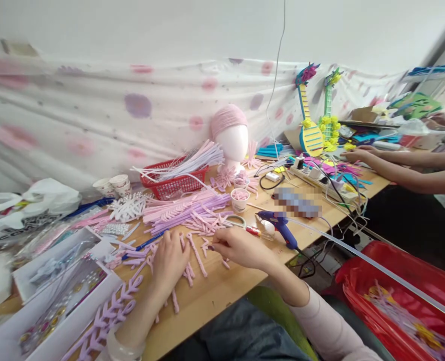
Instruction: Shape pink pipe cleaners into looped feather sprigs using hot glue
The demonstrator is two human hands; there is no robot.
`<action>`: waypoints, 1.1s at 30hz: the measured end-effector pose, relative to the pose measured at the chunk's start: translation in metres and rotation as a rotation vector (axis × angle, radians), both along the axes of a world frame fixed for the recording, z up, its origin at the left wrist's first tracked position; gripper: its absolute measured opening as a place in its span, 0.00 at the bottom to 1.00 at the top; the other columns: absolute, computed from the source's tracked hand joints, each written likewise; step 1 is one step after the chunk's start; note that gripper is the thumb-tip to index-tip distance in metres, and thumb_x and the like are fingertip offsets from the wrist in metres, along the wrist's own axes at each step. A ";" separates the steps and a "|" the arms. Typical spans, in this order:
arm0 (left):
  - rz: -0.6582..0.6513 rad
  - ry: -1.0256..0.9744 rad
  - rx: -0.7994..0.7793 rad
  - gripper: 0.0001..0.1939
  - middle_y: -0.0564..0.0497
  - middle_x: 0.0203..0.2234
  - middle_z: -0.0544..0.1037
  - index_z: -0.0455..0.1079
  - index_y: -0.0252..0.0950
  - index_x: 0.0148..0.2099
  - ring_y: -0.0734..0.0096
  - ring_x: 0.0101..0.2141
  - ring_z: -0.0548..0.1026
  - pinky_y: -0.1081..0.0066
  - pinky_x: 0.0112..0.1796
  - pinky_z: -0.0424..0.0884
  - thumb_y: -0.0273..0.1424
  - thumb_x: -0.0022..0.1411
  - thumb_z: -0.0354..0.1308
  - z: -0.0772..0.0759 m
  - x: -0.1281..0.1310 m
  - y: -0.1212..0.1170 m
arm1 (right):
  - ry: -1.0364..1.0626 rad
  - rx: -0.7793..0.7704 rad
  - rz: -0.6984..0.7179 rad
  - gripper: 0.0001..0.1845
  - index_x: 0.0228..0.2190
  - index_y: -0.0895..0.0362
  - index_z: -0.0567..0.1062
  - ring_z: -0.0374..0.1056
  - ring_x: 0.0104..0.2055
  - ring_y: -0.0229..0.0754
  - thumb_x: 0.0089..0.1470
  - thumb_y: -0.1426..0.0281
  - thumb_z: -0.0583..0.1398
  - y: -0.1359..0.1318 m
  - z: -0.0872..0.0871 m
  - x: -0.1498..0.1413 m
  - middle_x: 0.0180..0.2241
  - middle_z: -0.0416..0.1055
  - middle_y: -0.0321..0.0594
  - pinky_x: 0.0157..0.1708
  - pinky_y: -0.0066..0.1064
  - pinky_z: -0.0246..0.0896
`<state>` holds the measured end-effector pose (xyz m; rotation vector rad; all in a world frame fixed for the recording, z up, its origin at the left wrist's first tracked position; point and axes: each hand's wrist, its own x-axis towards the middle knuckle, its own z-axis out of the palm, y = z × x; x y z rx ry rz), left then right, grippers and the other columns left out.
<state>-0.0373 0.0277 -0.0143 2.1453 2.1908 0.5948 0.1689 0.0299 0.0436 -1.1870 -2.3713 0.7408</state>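
Note:
My left hand [172, 258] rests palm down on the table with its fingers reaching forward over short pink pipe-cleaner pieces [197, 254], some with looped ends. It touches them, and its fingertips are partly hidden. My right hand [241, 246] is just to the right, its thumb and fingers pinched together above the table. Whatever lies between those fingertips is too small to make out. Small bent pink pieces [205, 245] lie between the two hands. Behind them spreads a pile of pink and lilac pipe cleaners [187, 208]. A lilac braided leafy stem [107, 318] lies left of my left forearm.
A blue glue gun [280, 225] lies right of my right hand, near scissors [236, 219] and a paper cup [240, 200]. Behind stand a red basket [162, 188] and a foam head [234, 143]. White bead boxes [74, 321] are left. Another person's hands [361, 154] work at right.

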 end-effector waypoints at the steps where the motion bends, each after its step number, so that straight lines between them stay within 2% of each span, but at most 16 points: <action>1: 0.000 0.033 -0.010 0.12 0.39 0.40 0.73 0.68 0.32 0.44 0.52 0.43 0.73 0.59 0.44 0.67 0.29 0.62 0.47 -0.001 0.000 0.000 | 0.035 0.000 -0.025 0.14 0.22 0.57 0.68 0.58 0.22 0.33 0.58 0.68 0.58 -0.003 -0.002 0.001 0.19 0.68 0.32 0.24 0.25 0.47; 5: -0.029 0.018 -0.027 0.09 0.43 0.38 0.75 0.67 0.36 0.40 0.57 0.43 0.74 0.64 0.42 0.68 0.28 0.62 0.45 -0.002 -0.002 0.001 | 0.163 -0.070 -0.030 0.13 0.23 0.57 0.69 0.60 0.21 0.33 0.59 0.66 0.57 -0.011 -0.007 0.005 0.18 0.69 0.32 0.24 0.24 0.50; 9: 0.019 -0.086 -0.032 0.09 0.47 0.33 0.75 0.66 0.38 0.41 0.59 0.37 0.75 0.65 0.37 0.68 0.29 0.60 0.46 -0.002 -0.004 0.003 | 0.185 -0.104 -0.031 0.11 0.24 0.57 0.70 0.60 0.21 0.33 0.58 0.68 0.58 -0.015 -0.011 0.013 0.19 0.70 0.32 0.23 0.24 0.49; 14: 0.019 -0.063 -0.058 0.12 0.44 0.39 0.76 0.67 0.36 0.42 0.57 0.41 0.75 0.64 0.40 0.67 0.31 0.61 0.45 -0.003 -0.004 0.002 | 0.218 -0.124 -0.043 0.10 0.26 0.57 0.71 0.60 0.22 0.33 0.59 0.69 0.57 -0.014 -0.017 0.024 0.20 0.69 0.32 0.24 0.24 0.49; 17: -0.002 -0.082 -0.079 0.11 0.45 0.37 0.76 0.68 0.38 0.39 0.58 0.39 0.75 0.65 0.40 0.67 0.30 0.61 0.45 -0.004 -0.006 0.003 | 0.283 -0.152 -0.053 0.10 0.26 0.57 0.71 0.59 0.21 0.33 0.59 0.67 0.57 -0.013 -0.024 0.025 0.19 0.67 0.31 0.23 0.24 0.49; 22: 0.052 -0.167 -0.107 0.09 0.51 0.28 0.76 0.67 0.39 0.39 0.62 0.33 0.75 0.68 0.35 0.65 0.32 0.60 0.47 -0.001 -0.010 0.005 | 0.503 -0.172 -0.158 0.13 0.28 0.57 0.72 0.56 0.22 0.33 0.60 0.63 0.56 -0.014 -0.047 0.013 0.19 0.62 0.30 0.23 0.25 0.49; 26: 0.037 -0.112 -0.141 0.10 0.52 0.25 0.74 0.69 0.39 0.38 0.62 0.30 0.74 0.69 0.31 0.63 0.34 0.60 0.47 0.003 -0.008 0.006 | 0.605 -0.159 -0.276 0.13 0.27 0.57 0.70 0.53 0.21 0.33 0.60 0.63 0.54 -0.014 -0.063 0.007 0.18 0.57 0.29 0.22 0.26 0.47; 30: 0.028 -0.099 -0.177 0.10 0.52 0.25 0.74 0.68 0.39 0.35 0.63 0.30 0.73 0.70 0.30 0.61 0.34 0.61 0.46 0.007 -0.005 0.006 | 0.683 -0.101 -0.383 0.15 0.26 0.57 0.68 0.50 0.21 0.34 0.61 0.62 0.53 -0.013 -0.070 0.009 0.19 0.53 0.29 0.21 0.27 0.45; 33: 0.057 -0.165 -0.106 0.10 0.52 0.26 0.74 0.68 0.38 0.39 0.64 0.31 0.73 0.70 0.33 0.62 0.34 0.62 0.46 0.010 -0.003 0.005 | 0.723 -0.048 -0.418 0.15 0.26 0.57 0.68 0.47 0.19 0.32 0.61 0.62 0.54 -0.015 -0.072 0.011 0.18 0.51 0.28 0.20 0.27 0.41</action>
